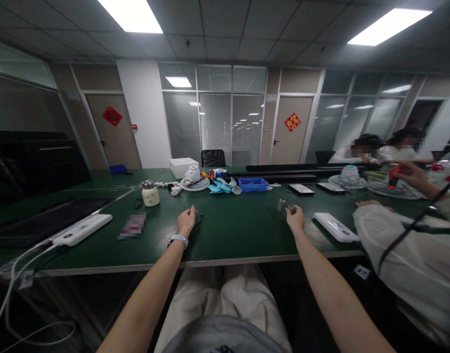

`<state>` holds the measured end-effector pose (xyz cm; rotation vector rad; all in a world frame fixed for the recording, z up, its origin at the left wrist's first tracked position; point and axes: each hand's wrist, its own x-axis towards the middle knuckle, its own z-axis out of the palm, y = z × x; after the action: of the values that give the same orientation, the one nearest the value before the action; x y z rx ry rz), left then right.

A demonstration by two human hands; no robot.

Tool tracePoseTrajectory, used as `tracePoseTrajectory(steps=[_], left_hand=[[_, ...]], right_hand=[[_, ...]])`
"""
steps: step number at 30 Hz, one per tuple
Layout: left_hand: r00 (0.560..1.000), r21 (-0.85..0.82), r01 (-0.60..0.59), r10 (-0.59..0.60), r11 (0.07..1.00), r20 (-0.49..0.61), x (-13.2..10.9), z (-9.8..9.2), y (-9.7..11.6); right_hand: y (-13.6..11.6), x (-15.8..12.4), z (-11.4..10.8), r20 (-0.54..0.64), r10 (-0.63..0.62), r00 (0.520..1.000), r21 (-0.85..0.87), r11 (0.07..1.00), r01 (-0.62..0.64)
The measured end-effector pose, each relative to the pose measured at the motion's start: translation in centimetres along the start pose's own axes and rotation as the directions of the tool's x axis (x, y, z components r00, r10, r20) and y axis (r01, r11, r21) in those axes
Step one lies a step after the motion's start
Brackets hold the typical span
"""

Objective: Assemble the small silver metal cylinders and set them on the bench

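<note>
My right hand point(295, 219) has its fingers closed round a small dull metal cylinder point(291, 208) at the right of the green table point(232, 228). Just left of it stands a similar grey cylinder point(281, 205). Over the table on the left is my left hand point(187, 221), a white watch point(178, 239) on its wrist. Its thumb and fingertips are pinched together, and whatever they hold is too small to name. A tiny dark piece point(201, 215) lies beside those fingertips.
White power banks point(83, 229) point(335, 227) flank me, with cables. A cream bottle point(150, 194) stands left. Behind are a fan grille point(194, 184), light-blue fan blades point(223, 186) and a blue tray point(253, 185). A co-worker's sleeve point(390, 245) is close on my right.
</note>
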<state>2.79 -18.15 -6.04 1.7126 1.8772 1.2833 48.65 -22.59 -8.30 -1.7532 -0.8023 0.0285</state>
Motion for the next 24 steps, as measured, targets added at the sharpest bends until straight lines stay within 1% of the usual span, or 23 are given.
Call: tracePoseTrajectory(steps=[2, 3, 4, 5, 6, 7, 8, 9, 10, 11, 12, 14, 16, 17, 18, 19, 20, 22, 24], left_hand=[[1.0, -0.011, 0.008, -0.008, 1.0, -0.004, 0.0, 0.0, 0.0], [1.0, -0.016, 0.007, -0.007, 1.0, -0.007, 0.0, 0.0, 0.0], [1.0, -0.018, 0.003, -0.003, 1.0, -0.009, 0.0, 0.0, -0.1], [1.0, -0.017, -0.003, 0.003, 1.0, -0.013, 0.0, 0.0, -0.1], [1.0, -0.013, -0.007, 0.007, 1.0, -0.018, 0.0, 0.0, -0.1], [1.0, -0.007, -0.006, 0.006, 1.0, -0.025, 0.0, -0.1, -0.1], [0.999, 0.002, 0.0, 0.0, 1.0, -0.033, -0.1, -0.1, -0.1], [0.999, 0.012, 0.009, -0.008, 1.0, -0.041, -0.1, -0.1, 0.0], [0.999, 0.021, 0.017, -0.016, 1.0, -0.049, -0.2, -0.2, 0.0], [0.998, 0.026, 0.026, -0.024, 0.999, -0.056, -0.3, -0.3, 0.1], [0.998, 0.026, 0.033, -0.032, 0.999, -0.063, -0.4, -0.4, 0.2], [0.996, 0.012, 0.042, -0.041, 0.999, -0.077, -0.5, -0.5, 0.2], [0.995, -0.004, 0.044, -0.044, 0.999, -0.09, -0.6, -0.6, 0.2], [0.995, -0.01, 0.042, -0.042, 0.999, -0.096, -0.6, -0.5, 0.2], [0.994, -0.015, 0.038, -0.039, 0.999, -0.099, -0.5, -0.5, 0.1], [0.994, -0.019, 0.034, -0.036, 0.999, -0.1, -0.4, -0.4, 0.0], [0.995, -0.024, 0.031, -0.033, 0.999, -0.097, -0.3, -0.3, -0.1], [0.996, -0.026, 0.022, -0.025, 0.999, -0.09, -0.1, 0.0, -0.3], [0.996, -0.027, 0.02, -0.022, 0.999, -0.092, 0.0, 0.1, -0.5]], right_hand=[[-0.1, 0.1, -0.4, 0.021, 0.044, 0.999, -0.03, 0.999, -0.043], [-0.3, 0.0, -0.7, 0.009, 0.041, 0.999, -0.038, 0.998, -0.041], [-0.6, -0.2, -0.9, -0.034, 0.012, 0.999, -0.042, 0.999, -0.014], [-1.2, -0.7, -1.1, -0.108, -0.045, 0.993, -0.044, 0.998, 0.04], [-2.0, -1.4, -1.2, -0.194, -0.127, 0.973, -0.051, 0.992, 0.119], [-3.1, -2.3, -1.0, -0.259, -0.228, 0.939, -0.064, 0.974, 0.219], [-4.5, -3.5, -0.6, -0.27, -0.34, 0.901, -0.077, 0.94, 0.331], [-6.1, -4.9, 0.2, -0.215, -0.45, 0.867, -0.075, 0.893, 0.444], [-7.9, -6.5, 1.3, -0.084, -0.544, 0.835, -0.046, 0.839, 0.542], [-9.7, -8.2, 2.8, 0.109, -0.61, 0.785, 0.014, 0.79, 0.612], [-11.5, -10.0, 4.5, 0.296, -0.621, 0.726, 0.085, 0.774, 0.627], [-14.7, -13.6, 8.4, 0.537, -0.517, 0.666, 0.147, 0.835, 0.53], [-16.9, -16.6, 12.1, 0.695, -0.401, 0.597, 0.127, 0.885, 0.447], [-17.7, -17.9, 13.7, 0.731, -0.369, 0.575, 0.102, 0.891, 0.442], [-18.2, -18.8, 15.0, 0.742, -0.351, 0.571, 0.074, 0.89, 0.451], [-18.5, -19.5, 16.0, 0.74, -0.343, 0.579, 0.047, 0.884, 0.465], [-18.6, -20.0, 16.7, 0.728, -0.337, 0.597, 0.022, 0.881, 0.472], [-18.6, -20.3, 17.5, 0.709, -0.323, 0.626, -0.001, 0.888, 0.459], [-18.4, -20.0, 17.3, 0.716, -0.326, 0.618, 0.027, 0.897, 0.441]])
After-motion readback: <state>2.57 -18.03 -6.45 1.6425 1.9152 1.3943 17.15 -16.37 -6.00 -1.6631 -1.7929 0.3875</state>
